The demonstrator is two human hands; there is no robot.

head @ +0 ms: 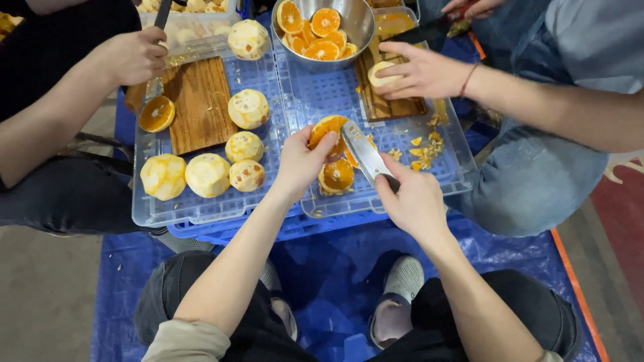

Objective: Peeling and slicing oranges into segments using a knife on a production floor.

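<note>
A blue tarpaulin (335, 268) covers the floor, and on it blue crates carry 2 clear perforated plastic trays (201, 208) that serve as the work surface, the holes likely letting juice drain away.

The left hand (300, 164) has its fingers (327, 142) curled closed around a peeled orange piece (327, 127), pinching it from the side, seemingly so the cut face stays exposed to the blade. The right hand (412, 198) is wrapped shut on the handle of a knife (365, 153), its flat steel blade angled up against the fruit, just above the right-hand tray. Directly below lies another orange half (337, 175), wet and glossy, cut side up.

To the left sit 5 whole peeled oranges (208, 174), pale, pithy and rough-skinned, grouped close together within reach. Beside them a grained wooden cutting board (201, 104) lies flat with a cut half (156, 114) at its edge, where another person's hand (131, 57) grips a dark knife handle. At the far edge a round steel bowl (355, 30) holds cut orange slices. To the right, a third person's hand (419, 70) steadies a pale piece on a second board, and small peel scraps (426, 151) litter the tray nearby.
</note>
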